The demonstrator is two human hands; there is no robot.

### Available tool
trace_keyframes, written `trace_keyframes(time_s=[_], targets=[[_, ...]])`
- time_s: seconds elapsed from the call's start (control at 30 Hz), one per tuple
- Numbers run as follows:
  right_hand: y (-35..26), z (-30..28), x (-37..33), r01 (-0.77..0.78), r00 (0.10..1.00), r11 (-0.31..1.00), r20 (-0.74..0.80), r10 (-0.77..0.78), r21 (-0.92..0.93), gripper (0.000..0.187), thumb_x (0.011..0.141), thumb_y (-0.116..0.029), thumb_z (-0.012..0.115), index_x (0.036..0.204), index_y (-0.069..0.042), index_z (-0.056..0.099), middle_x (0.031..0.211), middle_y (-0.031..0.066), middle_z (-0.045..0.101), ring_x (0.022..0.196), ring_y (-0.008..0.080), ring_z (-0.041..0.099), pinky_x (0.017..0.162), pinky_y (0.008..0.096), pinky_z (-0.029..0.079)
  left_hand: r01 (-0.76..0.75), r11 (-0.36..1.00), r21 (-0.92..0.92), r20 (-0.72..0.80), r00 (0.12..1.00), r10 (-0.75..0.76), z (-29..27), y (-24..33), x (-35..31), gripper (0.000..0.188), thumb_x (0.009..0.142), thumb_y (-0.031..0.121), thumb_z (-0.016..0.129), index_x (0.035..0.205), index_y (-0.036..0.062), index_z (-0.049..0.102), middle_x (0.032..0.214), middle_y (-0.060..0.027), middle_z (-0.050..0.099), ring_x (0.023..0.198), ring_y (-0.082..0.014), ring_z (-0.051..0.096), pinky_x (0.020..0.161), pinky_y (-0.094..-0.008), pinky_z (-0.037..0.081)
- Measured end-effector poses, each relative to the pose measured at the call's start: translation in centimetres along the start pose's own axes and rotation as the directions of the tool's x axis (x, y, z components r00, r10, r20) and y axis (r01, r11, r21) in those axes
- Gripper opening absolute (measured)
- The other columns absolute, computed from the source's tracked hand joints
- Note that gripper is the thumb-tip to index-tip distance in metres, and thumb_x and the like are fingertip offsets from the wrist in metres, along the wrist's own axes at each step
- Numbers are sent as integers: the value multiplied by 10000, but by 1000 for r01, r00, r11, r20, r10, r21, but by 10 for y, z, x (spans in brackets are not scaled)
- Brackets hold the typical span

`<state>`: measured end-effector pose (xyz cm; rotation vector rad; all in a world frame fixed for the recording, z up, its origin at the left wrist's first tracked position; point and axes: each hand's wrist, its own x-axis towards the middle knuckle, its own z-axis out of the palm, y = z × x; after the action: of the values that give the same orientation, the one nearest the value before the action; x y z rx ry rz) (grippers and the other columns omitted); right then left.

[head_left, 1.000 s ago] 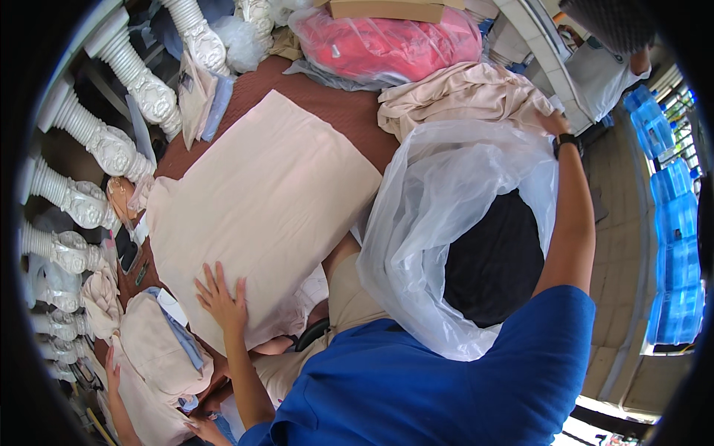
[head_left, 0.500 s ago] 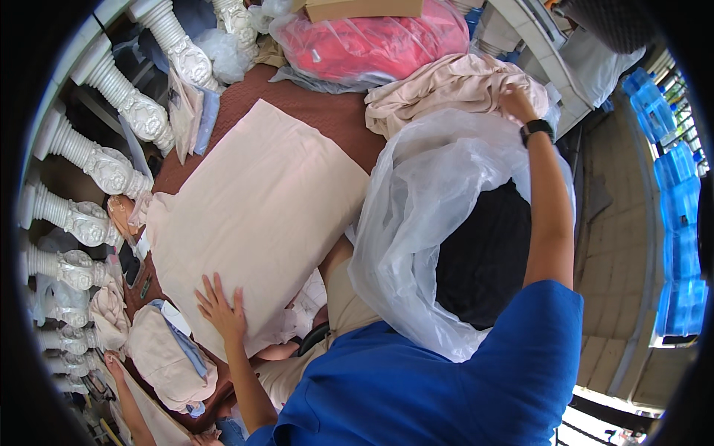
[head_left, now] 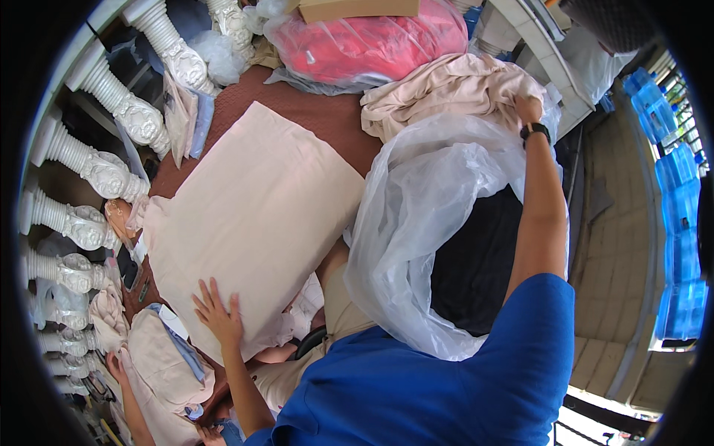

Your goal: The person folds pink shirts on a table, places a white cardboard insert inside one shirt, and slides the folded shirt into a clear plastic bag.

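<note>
Top: bright blue short-sleeved shirt (head_left: 416, 386) of plain fabric, sleeve ending above the elbow.
Wrist: black band, probably a watch (head_left: 534, 131), on the right arm.
Hands: left hand (head_left: 218, 316) and right hand (head_left: 527, 108) bare.
Forearms: uncovered.

Left hand (head_left: 217, 318) flat on beige cushion (head_left: 253, 223).

My left grip (head_left: 217, 318) feels matt beige cloth, the pillow (head_left: 253, 223); my right (head_left: 528, 109) holds a glossy, crinkled plastic bag (head_left: 424, 223).
</note>
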<state>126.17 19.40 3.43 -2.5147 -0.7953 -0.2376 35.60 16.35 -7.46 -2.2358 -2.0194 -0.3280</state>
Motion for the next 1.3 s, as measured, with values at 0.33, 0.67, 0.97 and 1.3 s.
trace_keyframes(time_s=[0.33,0.67,0.97,1.3], targets=[[-86,-14,-57,103,985,995,-138,-103,-9,632,862,-440,585,1297,15,535,1192,305,596,1116,418,590,972,484,455,11,1000,28,18,1000,-12,-3,-3,-3,639,964,505,491,1517,214,357,1620,-51,224,1463,-455,139,1132,-644,128],[-59,-4,-63,-124,956,974,-285,66,-190,410,835,-294,589,1118,-11,679,1141,203,679,1083,391,632,991,493,437,20,1000,21,43,999,-20,-5,1,-2,636,965,484,499,1518,207,351,1621,-56,218,1463,-450,144,1126,-650,142],[-27,9,-48,78,832,933,-539,134,352,356,800,-257,631,1005,31,671,1056,255,669,1022,416,636,931,446,490,-7,1000,0,15,1000,7,2,3,-3,618,979,493,472,1524,235,337,1623,-41,216,1456,-459,159,1126,-645,148],[15,-20,-40,-378,926,926,-2,378,-7,596,651,-460,810,1024,-4,718,1113,193,700,1076,323,666,907,373,530,6,1000,15,29,1000,-6,0,1,-3,640,967,497,495,1522,216,344,1622,-52,217,1458,-453,154,1130,-634,145]])
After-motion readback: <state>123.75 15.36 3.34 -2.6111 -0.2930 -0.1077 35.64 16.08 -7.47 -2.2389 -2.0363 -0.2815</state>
